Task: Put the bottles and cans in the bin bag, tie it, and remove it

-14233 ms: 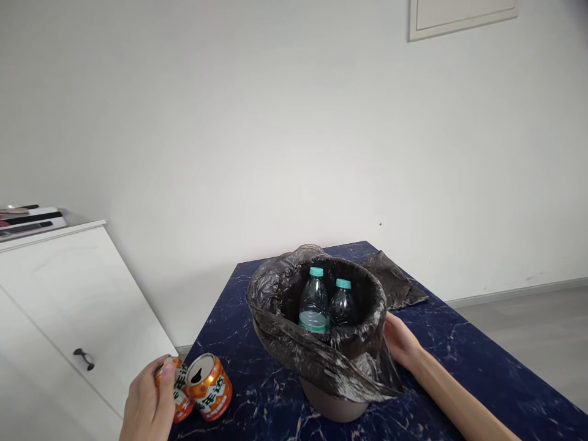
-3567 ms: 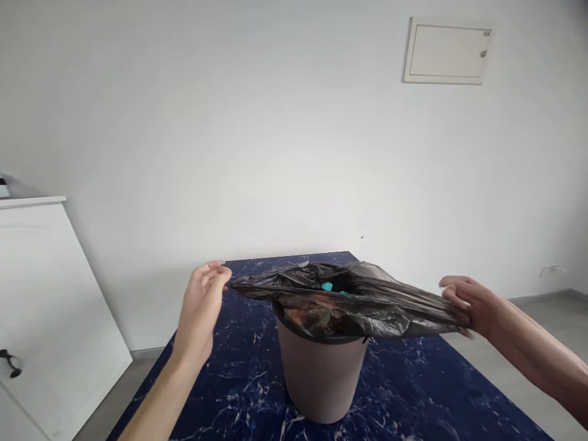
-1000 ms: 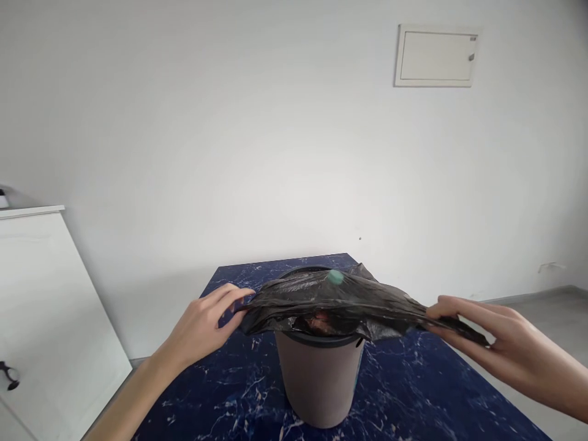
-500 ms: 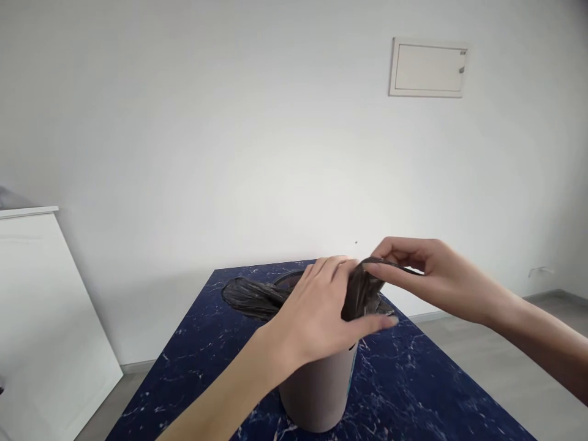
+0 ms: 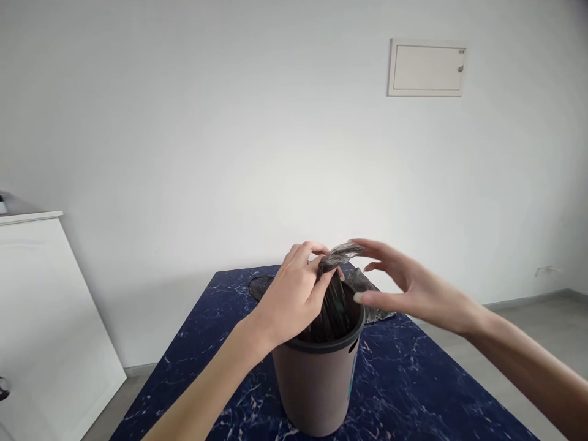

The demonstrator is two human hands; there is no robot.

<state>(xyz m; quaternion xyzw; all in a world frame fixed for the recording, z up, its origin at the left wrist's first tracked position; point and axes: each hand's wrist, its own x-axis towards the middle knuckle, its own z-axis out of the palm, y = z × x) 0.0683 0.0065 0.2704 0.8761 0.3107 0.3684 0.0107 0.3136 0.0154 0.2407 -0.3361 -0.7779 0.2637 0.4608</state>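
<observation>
A grey-brown trash bin [image 5: 315,386] with a dark rim stands upright on a blue marbled table. Inside it hangs a black plastic garbage bag [image 5: 334,309], its gathered top rising above the rim. My left hand [image 5: 298,291] is closed around the gathered neck of the bag, over the bin's left side. Just right of the bag's top, my right hand [image 5: 395,282] has its fingers apart, with the fingertips close to the loose end; whether they touch it I cannot tell. More black plastic [image 5: 362,285] spreads on the table behind and to both sides of the bin.
The blue marbled table [image 5: 404,380] reaches back to a white wall. A white cabinet [image 5: 50,324] stands at the left. A closed panel door [image 5: 428,68] is set in the wall at upper right. Grey floor [image 5: 528,331] shows at the right.
My left hand has shifted left and closed on the bag's neck. My right hand has let go of the plastic and spread its fingers. The bin's rim shows more now.
</observation>
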